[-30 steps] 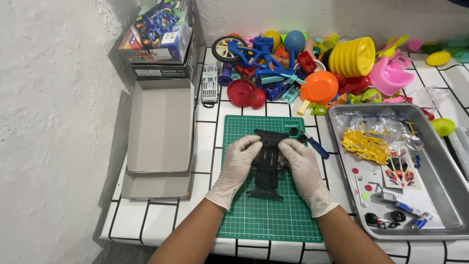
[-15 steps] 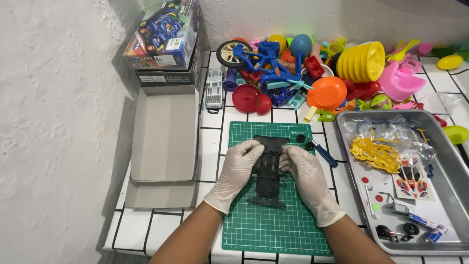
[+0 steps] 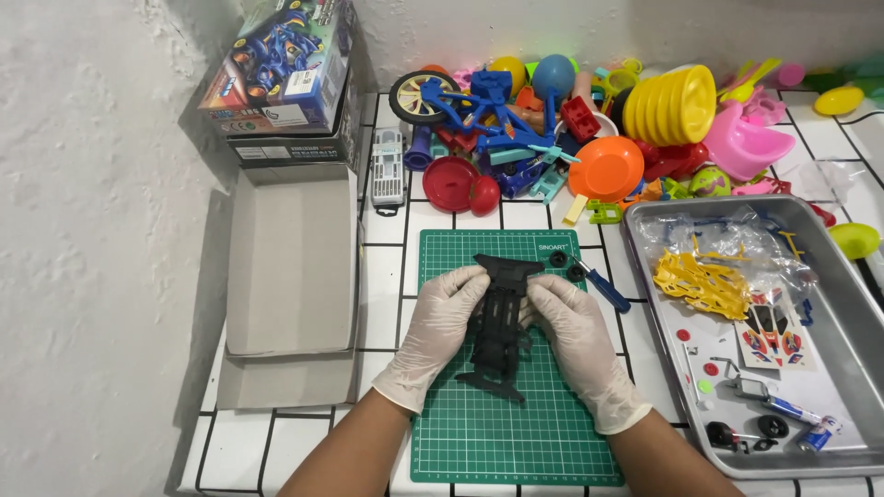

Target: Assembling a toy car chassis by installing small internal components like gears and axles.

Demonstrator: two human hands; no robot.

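Gloves of pale latex are worn on both hands. A black plastic car frame (image 3: pixel 499 324) is gripped between them over the middle of a green cutting mat (image 3: pixel 516 433), which is laid at the near edge of the white tiled surface (image 3: pixel 382 304). The fingers (image 3: pixel 460 285) of the left hand (image 3: pixel 437 336) are closed on the frame's left side, and those of the right hand (image 3: pixel 575 336) are closed on its right side. The frame's underside is hidden, and whether it is touching the mat cannot be told.

Just beyond the right hand, two small black wheels (image 3: pixel 566 266) and a blue-handled tool (image 3: pixel 603 285) are seen on the mat; the tool's tip is hard to make out. A metal tray (image 3: pixel 852 368) is placed by the right edge, its near corner cut off, with yellow parts (image 3: pixel 704 283) under clear wrap whose shapes are unclear. An open grey box (image 3: pixel 290 276) is set at the left edge, with a printed box lid (image 3: pixel 285 69) behind it. A heap of bright toys (image 3: pixel 571 129) is piled along the far edge, many covered by one another.
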